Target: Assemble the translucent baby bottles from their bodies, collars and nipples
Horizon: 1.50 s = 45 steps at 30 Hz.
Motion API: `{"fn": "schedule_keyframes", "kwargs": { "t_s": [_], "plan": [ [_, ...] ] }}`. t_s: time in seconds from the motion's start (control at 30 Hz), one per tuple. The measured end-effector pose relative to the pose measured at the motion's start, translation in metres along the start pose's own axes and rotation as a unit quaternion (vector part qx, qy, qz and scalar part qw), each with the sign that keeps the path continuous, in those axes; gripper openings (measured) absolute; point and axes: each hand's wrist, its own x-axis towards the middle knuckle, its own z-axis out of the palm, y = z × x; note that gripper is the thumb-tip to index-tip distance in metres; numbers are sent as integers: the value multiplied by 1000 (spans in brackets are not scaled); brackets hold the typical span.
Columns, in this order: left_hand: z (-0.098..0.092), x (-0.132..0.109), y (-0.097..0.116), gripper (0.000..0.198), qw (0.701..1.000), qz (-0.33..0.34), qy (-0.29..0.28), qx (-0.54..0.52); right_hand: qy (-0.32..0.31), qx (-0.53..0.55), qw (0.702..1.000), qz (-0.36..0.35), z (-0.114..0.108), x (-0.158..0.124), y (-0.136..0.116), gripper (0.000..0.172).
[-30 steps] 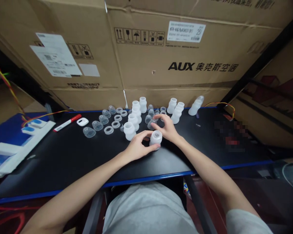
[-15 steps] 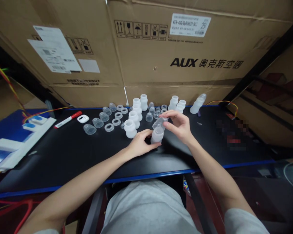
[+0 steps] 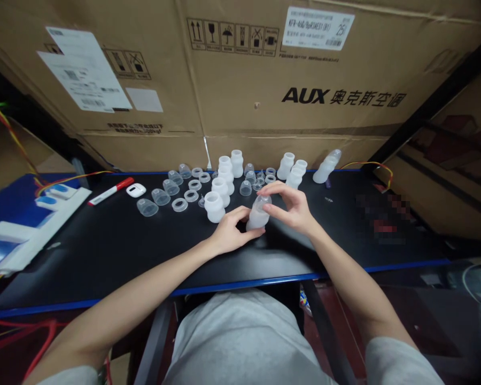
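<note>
A whitish baby bottle point(image 3: 257, 219) is held over the black table, near its front edge. My left hand point(image 3: 233, 231) grips the bottle's lower body from the left. On the bottle's top sits a clear dome cap point(image 3: 261, 202), pinched between thumb and fingers of my right hand point(image 3: 289, 206). Whether the cap is fully seated cannot be made out. Just left of my left hand stands a row of open white bottles point(image 3: 215, 207). Behind my right hand are more open bottles point(image 3: 294, 175).
Clear caps point(image 3: 147, 207) and rings point(image 3: 180, 205) lie in rows at left; more lie behind my hands. A capped bottle point(image 3: 325, 168) leans at the back right. A red-and-white marker point(image 3: 111, 191), a white case point(image 3: 136, 190) and a power strip point(image 3: 44, 230) are at left. A cardboard box point(image 3: 240, 80) walls the back.
My right hand has lowered the clear cap from a tilt above the bottle's mouth onto its top. My left hand keeps its grip. The camera view has shifted slightly.
</note>
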Motion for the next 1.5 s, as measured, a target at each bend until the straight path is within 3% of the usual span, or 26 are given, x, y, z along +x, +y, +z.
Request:
{"fn": "schedule_keyframes", "kwargs": {
  "t_s": [0.13,0.37,0.53,0.93,1.07,1.2,1.4,1.5],
  "plan": [
    [-7,-3,10,34,997,44,61,-32,60,33,997,27,-5,1,-1,29],
    [-7,-12,12,53,985,-40,55,-158,64,66,993,72,-5,-2,3,51],
    [-8,-11,18,57,972,-78,51,-215,70,61,993,74,-4,-3,4,66],
    [-12,-12,26,48,973,-92,41,-208,22,72,995,66,-7,-3,1,55],
    [-11,-13,26,42,984,-55,48,-164,-3,31,998,56,-10,-2,-1,46],
    [-11,-12,22,38,994,30,98,-38,-4,-26,999,40,-14,-2,-2,45],
    [-6,-14,11,41,979,125,127,97,-15,-188,982,8,-18,-1,-2,35],
    [-3,-18,9,43,971,154,124,133,-32,-245,969,5,-15,0,-3,40]
  ]
}}
